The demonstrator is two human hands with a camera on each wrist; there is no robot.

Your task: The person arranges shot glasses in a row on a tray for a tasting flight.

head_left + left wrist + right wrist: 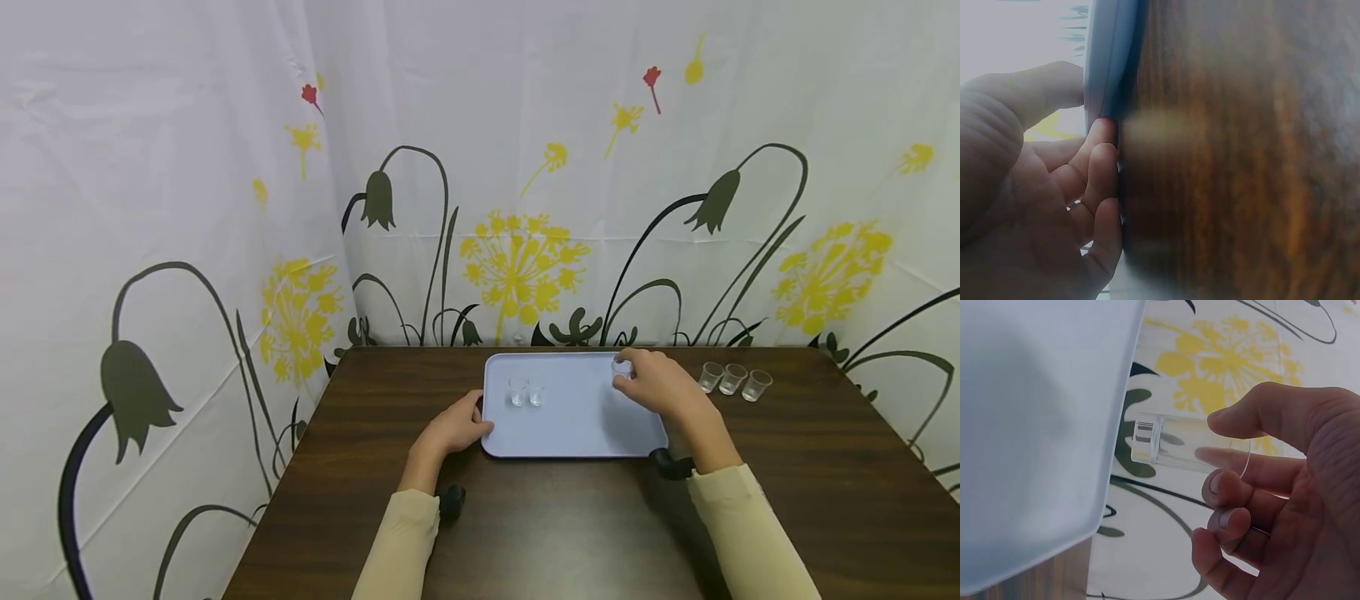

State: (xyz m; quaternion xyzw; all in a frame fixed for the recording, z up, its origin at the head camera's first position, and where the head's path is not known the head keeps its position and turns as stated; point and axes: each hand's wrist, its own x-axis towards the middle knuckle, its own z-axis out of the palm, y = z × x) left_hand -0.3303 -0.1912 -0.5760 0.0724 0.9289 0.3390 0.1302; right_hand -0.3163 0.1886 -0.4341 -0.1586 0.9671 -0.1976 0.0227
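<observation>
Between thumb and fingers, my right hand (660, 383) holds a clear shot glass (1175, 440) by its rim end, over the right part of a pale blue tray (573, 429). In the right wrist view the glass base points toward the tray, with a gap showing between them. My left hand (450, 427) grips the tray's left edge, thumb at the rim and fingertips low against its side. Two more shot glasses, a left one (517, 396) and a right one (536, 397), stand side by side on the tray's left half.
Right of the tray, three clear shot glasses (732, 380) stand in a close row on the dark wooden table (555, 525). A white curtain (480, 108) with flower prints hangs behind the table and along its left side.
</observation>
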